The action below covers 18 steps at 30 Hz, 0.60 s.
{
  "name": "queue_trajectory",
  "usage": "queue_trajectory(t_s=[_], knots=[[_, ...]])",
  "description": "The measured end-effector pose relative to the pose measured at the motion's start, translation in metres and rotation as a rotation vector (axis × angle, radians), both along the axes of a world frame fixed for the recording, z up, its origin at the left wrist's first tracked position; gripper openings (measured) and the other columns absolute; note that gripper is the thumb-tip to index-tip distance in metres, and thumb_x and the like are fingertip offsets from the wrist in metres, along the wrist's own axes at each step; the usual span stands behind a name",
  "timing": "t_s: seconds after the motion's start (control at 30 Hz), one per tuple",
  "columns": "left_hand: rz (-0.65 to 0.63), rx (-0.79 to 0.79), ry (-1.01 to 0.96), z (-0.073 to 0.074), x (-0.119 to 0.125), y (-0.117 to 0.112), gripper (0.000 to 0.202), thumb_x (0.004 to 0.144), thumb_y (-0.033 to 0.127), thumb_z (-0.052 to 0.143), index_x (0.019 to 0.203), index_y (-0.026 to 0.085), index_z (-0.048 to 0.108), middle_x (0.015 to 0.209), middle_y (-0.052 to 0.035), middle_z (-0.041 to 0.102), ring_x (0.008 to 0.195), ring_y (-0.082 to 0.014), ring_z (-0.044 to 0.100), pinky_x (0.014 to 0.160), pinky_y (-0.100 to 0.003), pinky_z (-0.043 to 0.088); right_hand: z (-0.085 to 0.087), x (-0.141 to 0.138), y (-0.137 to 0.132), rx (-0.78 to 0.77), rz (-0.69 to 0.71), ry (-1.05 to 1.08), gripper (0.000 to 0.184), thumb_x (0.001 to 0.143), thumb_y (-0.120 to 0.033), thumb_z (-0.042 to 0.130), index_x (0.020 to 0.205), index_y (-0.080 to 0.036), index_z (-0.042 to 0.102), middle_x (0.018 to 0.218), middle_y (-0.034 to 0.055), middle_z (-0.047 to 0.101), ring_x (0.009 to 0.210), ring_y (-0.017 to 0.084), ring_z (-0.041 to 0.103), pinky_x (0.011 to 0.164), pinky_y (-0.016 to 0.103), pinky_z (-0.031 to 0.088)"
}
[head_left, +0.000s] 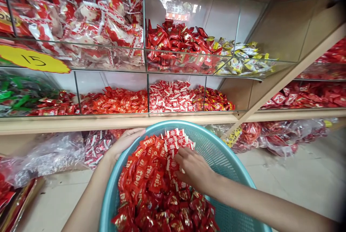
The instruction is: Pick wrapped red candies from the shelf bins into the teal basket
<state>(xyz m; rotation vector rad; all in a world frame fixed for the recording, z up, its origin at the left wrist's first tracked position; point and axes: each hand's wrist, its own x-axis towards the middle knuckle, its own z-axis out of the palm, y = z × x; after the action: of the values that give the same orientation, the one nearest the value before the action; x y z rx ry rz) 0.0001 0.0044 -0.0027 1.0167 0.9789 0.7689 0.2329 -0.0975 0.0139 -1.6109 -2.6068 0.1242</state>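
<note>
A teal plastic basket (216, 141) sits low in the middle of the view, heaped with red wrapped candies (146, 178) and some red-and-white ones (177, 139) at its far side. My left hand (124, 141) grips the basket's left rim from outside, fingers curled over the edge. Inside the basket, my right hand (193, 169) rests on the candy pile, its fingers bent down into the red-and-white pieces; what they pinch is hidden.
Glass-fronted shelf bins (147, 91) ahead hold red, red-and-white, green and yellow candies. A yellow tag (34, 60) reads 15. Clear bags of candy (281, 136) lie under the wooden shelf edge (81, 122). Pale tiled floor (302, 178) lies to the right.
</note>
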Motion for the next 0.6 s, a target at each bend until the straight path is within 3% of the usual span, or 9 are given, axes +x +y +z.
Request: queue_trajectory(t_s=[0.2,0.33,0.47,0.53,0.6], knots=[[-0.01,-0.007,-0.01,-0.002,-0.001,0.001,0.036,0.071,0.034,0.063,0.105,0.02,0.065,0.097,-0.0057,0.07,0.084,-0.0213,0.064,0.082,-0.033,0.045,-0.003,-0.005,-0.002,0.001,0.012,-0.05,0.013,0.069,-0.024,0.062,0.079,-0.017,0.058,0.087,0.0064,0.058,0.08,0.02,0.052,0.063,0.029,0.036],[-0.014,-0.031,-0.011,-0.001,-0.002,0.0,0.037,0.072,0.033,0.063,0.106,0.02,0.064,0.094,-0.0054,0.071,0.082,-0.0206,0.065,0.081,-0.033,0.046,0.022,-0.002,0.013,0.081,0.023,0.038,0.018,0.075,-0.035,0.058,0.077,-0.017,0.058,0.081,0.0057,0.058,0.075,0.018,0.052,0.062,0.029,0.036],[-0.011,-0.049,-0.013,0.001,-0.001,0.0,0.036,0.071,0.034,0.064,0.105,0.021,0.065,0.091,-0.0048,0.072,0.078,-0.0195,0.066,0.077,-0.031,0.047,0.069,0.013,0.068,0.222,-0.008,0.128,0.02,0.083,-0.032,0.046,0.084,-0.016,0.058,0.083,0.0063,0.058,0.077,0.017,0.052,0.065,0.028,0.037],[-0.011,-0.053,-0.01,0.001,-0.001,-0.001,0.037,0.071,0.035,0.064,0.104,0.021,0.065,0.09,-0.005,0.072,0.077,-0.0199,0.066,0.077,-0.032,0.047,0.086,0.022,0.104,0.294,-0.161,0.092,0.02,0.083,-0.031,0.045,0.087,-0.016,0.058,0.086,0.0073,0.058,0.079,0.018,0.053,0.065,0.028,0.038],[-0.004,-0.05,-0.003,0.002,0.0,-0.001,0.037,0.07,0.035,0.064,0.104,0.021,0.065,0.09,-0.0051,0.072,0.077,-0.0202,0.066,0.076,-0.031,0.047,0.092,0.027,0.136,0.294,-0.318,0.019,0.022,0.081,-0.033,0.047,0.089,-0.016,0.059,0.091,0.009,0.059,0.082,0.02,0.055,0.066,0.029,0.039]])
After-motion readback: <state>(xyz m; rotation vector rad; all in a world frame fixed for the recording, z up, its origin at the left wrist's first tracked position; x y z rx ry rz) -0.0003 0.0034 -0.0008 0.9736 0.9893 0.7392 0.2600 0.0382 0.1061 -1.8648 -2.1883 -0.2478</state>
